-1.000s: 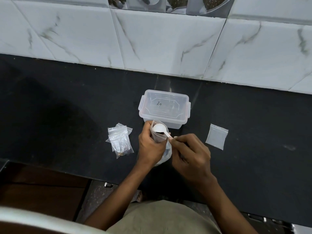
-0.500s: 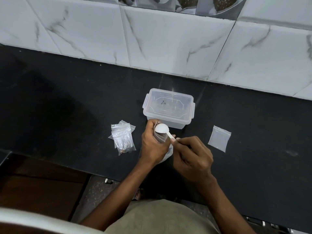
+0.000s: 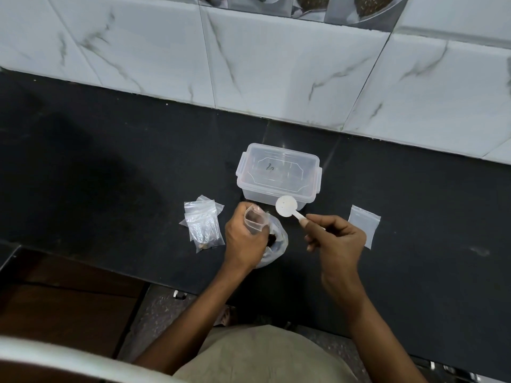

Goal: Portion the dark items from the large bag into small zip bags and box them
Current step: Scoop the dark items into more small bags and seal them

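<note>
Left hand grips small zip bag open above large bag; right hand pinches empty white scoop just beyond. Keep mouth wide, dip scoop, tip slowly. Box ahead, lidded.

Both forearms bare, no sleeves, watch or rings seen. Left hand, right hand. Khaki/olive cloth garment at bottom centre of frame, plain, no markings.
</note>
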Demonstrator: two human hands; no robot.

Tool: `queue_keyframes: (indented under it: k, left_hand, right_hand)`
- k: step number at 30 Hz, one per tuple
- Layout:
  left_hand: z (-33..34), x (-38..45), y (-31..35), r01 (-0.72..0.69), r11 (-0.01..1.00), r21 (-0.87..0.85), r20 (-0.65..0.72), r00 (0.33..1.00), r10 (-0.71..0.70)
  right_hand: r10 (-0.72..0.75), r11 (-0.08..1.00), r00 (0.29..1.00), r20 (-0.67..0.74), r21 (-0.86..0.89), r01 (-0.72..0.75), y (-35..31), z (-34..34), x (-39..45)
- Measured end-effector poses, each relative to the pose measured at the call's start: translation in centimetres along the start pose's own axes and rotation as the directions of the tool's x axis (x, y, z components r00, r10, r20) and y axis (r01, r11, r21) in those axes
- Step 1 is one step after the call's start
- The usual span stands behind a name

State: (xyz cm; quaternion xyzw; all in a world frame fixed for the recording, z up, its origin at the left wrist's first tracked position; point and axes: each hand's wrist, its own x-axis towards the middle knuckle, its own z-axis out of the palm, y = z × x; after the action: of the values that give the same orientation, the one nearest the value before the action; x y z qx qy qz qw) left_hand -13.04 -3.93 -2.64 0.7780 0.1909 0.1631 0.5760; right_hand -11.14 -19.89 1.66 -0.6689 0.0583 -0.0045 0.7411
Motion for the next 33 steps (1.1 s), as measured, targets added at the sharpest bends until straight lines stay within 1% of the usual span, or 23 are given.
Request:
queue_keyframes:
  k: [1,2,4,5,8,10,14,16,18,22,28,30,33]
  left_hand:
    - [-0.4,-0.1,-0.1,0.043,0.999,0.015,-0.025,0.999,-0.043]
    - [-0.8,-0.2,-0.2,0.103,0.994,0.033,-0.054,0.993,-0.101]
    - [-1.5,-0.4,-0.7,0.221,0.971,0.086,-0.105,0.972,-0.212]
    - [-1.7,-0.5,-1.1,0.271,0.953,0.136,-0.115,0.960,-0.256]
    - [-1.7,-0.6,-2.3,0.384,0.858,0.342,-0.082,0.921,-0.380]
    - [-1.5,-0.8,-2.8,0.464,0.788,0.405,-0.057,0.873,-0.485]
    - [-0.7,-0.9,-3.2,0.562,0.723,0.402,0.016,0.785,-0.619]
    - [-0.4,-0.7,-3.3,0.589,0.712,0.382,0.039,0.760,-0.649]
    - [-0.3,-0.4,-3.2,0.611,0.705,0.360,0.056,0.740,-0.670]
    - [0.3,0.3,-3.4,0.652,0.707,0.272,0.126,0.705,-0.698]
    - [1.0,0.5,-4.2,0.640,0.759,0.124,0.170,0.739,-0.651]
    - [1.1,0.6,-4.2,0.648,0.761,0.021,0.193,0.745,-0.639]
    - [1.1,0.6,-4.3,0.666,0.736,-0.120,0.203,0.743,-0.638]
  right_hand:
    - [-0.046,0.995,0.999,0.015,-0.092,0.047,0.4,-0.5,0.2]
    - [-0.110,0.965,0.992,0.055,-0.233,0.120,1.0,-1.1,0.4]
    - [-0.215,0.830,0.961,0.173,-0.487,0.273,2.3,-1.8,0.6]
    - [-0.236,0.766,0.945,0.228,-0.555,0.325,3.0,-1.9,0.7]
    - [-0.225,0.649,0.907,0.355,-0.640,0.411,4.7,-1.7,0.9]
    - [-0.216,0.580,0.885,0.413,-0.675,0.457,5.8,-1.3,1.1]
    - [-0.201,0.425,0.846,0.494,-0.734,0.529,7.2,-0.2,1.2]
    - [-0.197,0.355,0.828,0.525,-0.749,0.560,7.5,0.1,1.2]
    - [-0.193,0.309,0.818,0.542,-0.758,0.575,7.5,0.4,1.2]
    - [-0.166,0.300,0.822,0.545,-0.766,0.568,7.1,0.7,0.9]
    - [-0.133,0.318,0.842,0.523,-0.782,0.536,7.5,1.0,0.6]
    - [-0.129,0.325,0.849,0.513,-0.787,0.525,7.8,0.9,0.6]
    - [-0.115,0.347,0.859,0.499,-0.790,0.506,7.9,0.9,0.5]
